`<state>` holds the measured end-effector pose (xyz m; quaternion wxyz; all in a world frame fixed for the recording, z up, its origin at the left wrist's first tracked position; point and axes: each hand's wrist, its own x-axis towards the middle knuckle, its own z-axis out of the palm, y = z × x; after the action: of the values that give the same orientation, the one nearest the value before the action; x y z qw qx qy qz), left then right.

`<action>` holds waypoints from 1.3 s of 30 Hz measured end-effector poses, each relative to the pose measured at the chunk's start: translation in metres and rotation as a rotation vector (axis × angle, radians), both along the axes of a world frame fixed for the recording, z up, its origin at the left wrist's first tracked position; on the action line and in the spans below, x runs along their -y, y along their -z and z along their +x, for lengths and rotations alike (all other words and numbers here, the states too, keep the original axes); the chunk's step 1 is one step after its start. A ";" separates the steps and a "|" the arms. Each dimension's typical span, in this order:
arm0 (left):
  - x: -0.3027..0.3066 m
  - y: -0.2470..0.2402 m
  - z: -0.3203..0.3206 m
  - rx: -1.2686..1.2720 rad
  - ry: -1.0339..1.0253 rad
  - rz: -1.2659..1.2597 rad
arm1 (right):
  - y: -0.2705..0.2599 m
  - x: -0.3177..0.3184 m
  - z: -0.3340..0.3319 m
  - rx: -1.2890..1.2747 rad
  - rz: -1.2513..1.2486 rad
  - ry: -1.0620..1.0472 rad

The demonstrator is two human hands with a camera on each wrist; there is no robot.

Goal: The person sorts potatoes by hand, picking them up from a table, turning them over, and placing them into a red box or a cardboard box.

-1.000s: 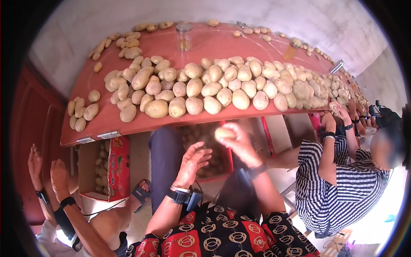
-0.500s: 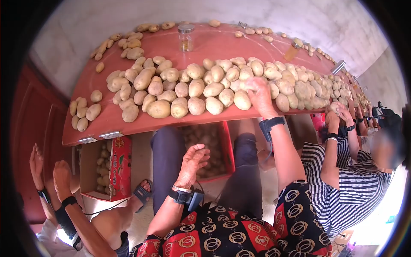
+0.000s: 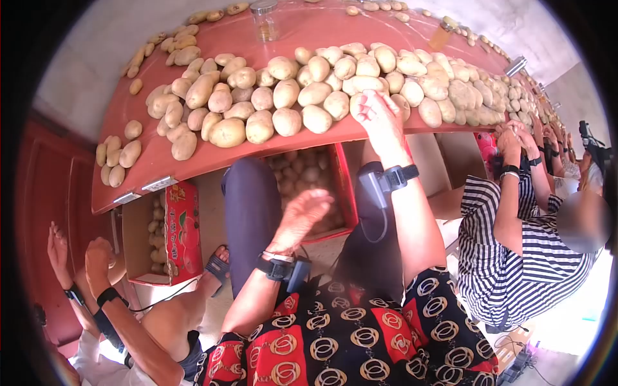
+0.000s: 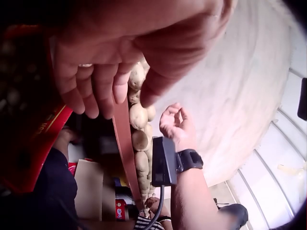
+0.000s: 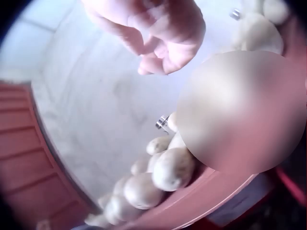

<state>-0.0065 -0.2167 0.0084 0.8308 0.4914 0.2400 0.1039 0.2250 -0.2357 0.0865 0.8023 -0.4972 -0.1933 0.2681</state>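
Pale potatoes (image 3: 260, 127) lie in a long pile on the red table (image 3: 212, 157). My right hand (image 3: 381, 122) is over the pile's front edge in the head view, its fingers curled inward. The right wrist view shows that hand (image 5: 153, 33) with thumb and fingers bent and nothing visible between them. Between my knees and the table, my left hand (image 3: 300, 219) hangs blurred, palm inward. In the left wrist view its fingers are loosely bent and empty (image 4: 115, 62).
Below the table, a red box (image 3: 346, 186) of potatoes stands between my legs, and another box (image 3: 182, 235) is at the left. A jar (image 3: 264, 22) stands towards the back. People sit on both sides, one in a striped shirt (image 3: 515, 251).
My right hand held a potato above my lap, then reached into the pile; now it is empty at the front edge. My left hand has moved slightly right. The head view has shifted.
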 end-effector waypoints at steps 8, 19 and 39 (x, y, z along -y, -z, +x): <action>0.025 -0.003 0.005 0.183 0.219 -0.288 | 0.032 -0.024 -0.061 -0.274 0.116 -0.120; 0.031 -0.004 -0.001 0.061 0.131 -0.232 | 0.050 -0.002 -0.075 1.062 -0.370 -0.144; -0.067 -0.069 -0.060 0.146 -0.594 0.341 | 0.144 0.071 -0.012 -0.059 -0.829 -0.427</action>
<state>-0.0660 -0.1496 0.0770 0.6850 0.5233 0.2917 0.4145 0.2132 -0.3068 -0.0577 0.4681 -0.7170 -0.1449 0.4958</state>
